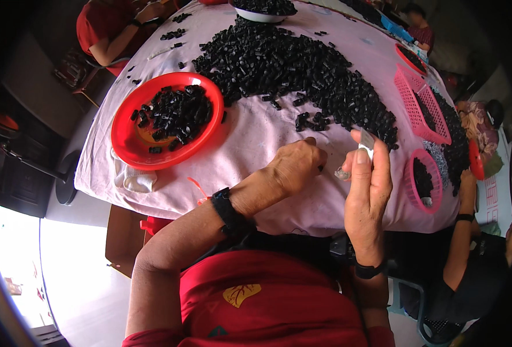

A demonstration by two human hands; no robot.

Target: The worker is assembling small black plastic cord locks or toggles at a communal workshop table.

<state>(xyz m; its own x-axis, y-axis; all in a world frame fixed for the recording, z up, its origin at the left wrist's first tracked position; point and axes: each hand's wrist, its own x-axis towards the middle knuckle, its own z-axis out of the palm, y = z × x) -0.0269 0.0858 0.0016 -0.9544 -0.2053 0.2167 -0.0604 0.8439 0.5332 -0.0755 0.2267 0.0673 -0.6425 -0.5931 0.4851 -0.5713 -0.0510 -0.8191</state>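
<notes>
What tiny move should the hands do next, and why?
I'd probably bring the left hand a little closer to the right hand. The left hand is curled, with a dark bit showing at its edge, and the right pinches a small flat pale thing, but there's a gap between the hands. I can't tell whether that thing is sharp, so slowly seems best.

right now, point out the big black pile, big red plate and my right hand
big black pile (279, 69), head view, its middle
big red plate (152, 162), head view, near rim
right hand (365, 196), head view, its middle
</notes>
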